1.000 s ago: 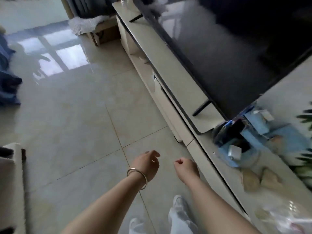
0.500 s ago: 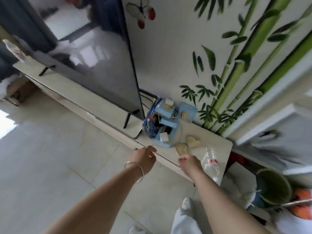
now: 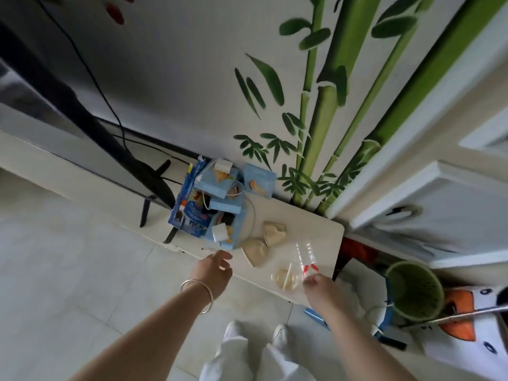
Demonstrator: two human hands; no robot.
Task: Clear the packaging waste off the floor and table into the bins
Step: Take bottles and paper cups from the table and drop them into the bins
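A: Clear crinkled plastic wrapper with red print (image 3: pixel 305 257) lies at the white bench (image 3: pixel 327 229) corner, long axis pointing away from the person.

B: Right hand (image 3: pixel 320 288) nearest, touching its near end; fingers curled, grip unclear. Left hand (image 3: pixel 213 270) loosely spread, empty.

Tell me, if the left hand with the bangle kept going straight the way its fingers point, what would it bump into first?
Probably the blue packaging boxes heaped at the table edge: the left hand points up and slightly right toward their nearest corner. The tan wrappers lie just right of that line, and depth is hard to judge.
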